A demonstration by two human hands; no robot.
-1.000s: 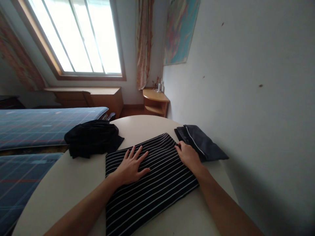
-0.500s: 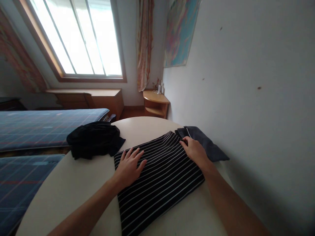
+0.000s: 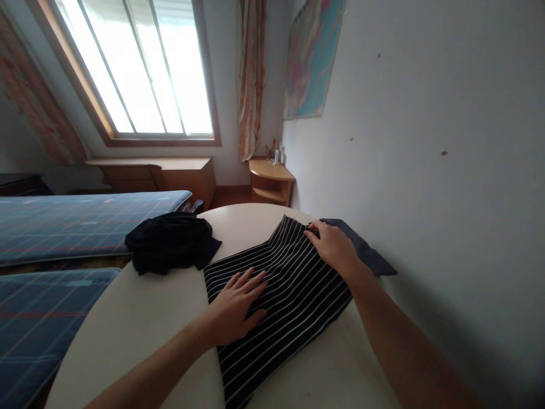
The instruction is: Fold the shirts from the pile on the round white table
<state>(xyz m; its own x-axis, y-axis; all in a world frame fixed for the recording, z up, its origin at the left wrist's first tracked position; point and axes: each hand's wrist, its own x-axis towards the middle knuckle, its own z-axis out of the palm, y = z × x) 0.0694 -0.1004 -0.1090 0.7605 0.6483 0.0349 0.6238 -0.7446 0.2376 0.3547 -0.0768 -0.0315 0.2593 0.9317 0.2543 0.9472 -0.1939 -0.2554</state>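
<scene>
A black cloth with thin white stripes [image 3: 285, 295], possibly a folded garment, lies spread on a round pale table [image 3: 140, 329]. My left hand [image 3: 238, 307] rests flat on its left half, fingers spread. At the far right edge, my right hand [image 3: 332, 244] pinches the striped cloth between thumb and fingers, and the fabric there is drawn up into a peaked corner. Dark grey folded fabric [image 3: 366, 250] lies just behind my right hand, partly hidden by it. To the left sits a crumpled heap of black clothing [image 3: 170, 241], apart from both hands.
A white wall [image 3: 426, 216] runs close along the table's right side. Beds with blue plaid mattresses [image 3: 85, 224] stand to the left. Beyond the table are a wooden corner shelf [image 3: 272, 170], a wooden desk [image 3: 183, 165] and a bright window [image 3: 140, 68].
My right hand has moved slightly away from me and left, pulling the cloth's far corner with it. My left hand has slid a little right and nearer, still flat.
</scene>
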